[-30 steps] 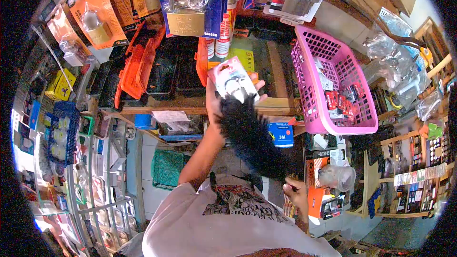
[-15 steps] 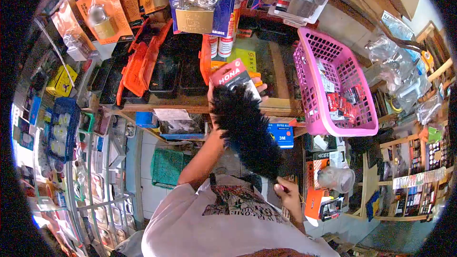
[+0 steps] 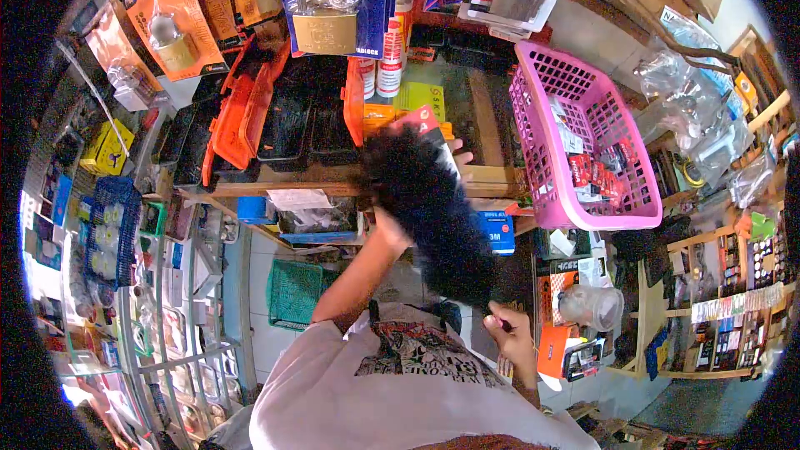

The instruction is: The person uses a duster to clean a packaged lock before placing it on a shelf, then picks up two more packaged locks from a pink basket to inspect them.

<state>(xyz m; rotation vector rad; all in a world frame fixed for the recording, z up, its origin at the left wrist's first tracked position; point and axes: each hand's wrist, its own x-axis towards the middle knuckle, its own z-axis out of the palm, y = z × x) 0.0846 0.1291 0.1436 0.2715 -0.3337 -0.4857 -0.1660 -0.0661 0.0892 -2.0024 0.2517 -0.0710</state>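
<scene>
A fluffy black duster (image 3: 433, 221) slants across the middle of the view. My right hand (image 3: 511, 335) is closed around its handle at the lower end. Its upper end lies over a red and white carded package (image 3: 440, 147) and covers most of it. My left hand (image 3: 462, 157) grips this package from behind; some fingertips show past its right edge, and the rest of the hand is hidden by the duster. Behind the package, a yellow box (image 3: 422, 98) lies on the glass counter.
A pink basket (image 3: 583, 221) with small red packets stands on the right of the counter. Orange and black cases (image 3: 242, 121) lie at the left. Carded padlocks (image 3: 327, 32) hang in front above. A green basket (image 3: 293, 293) sits on the floor, and a blue 3M box (image 3: 497, 233) is below the counter.
The duster has swept up over the package, hiding its lettering. My right hand has shifted slightly right; the left hand still holds the package. The view has shifted a little.
</scene>
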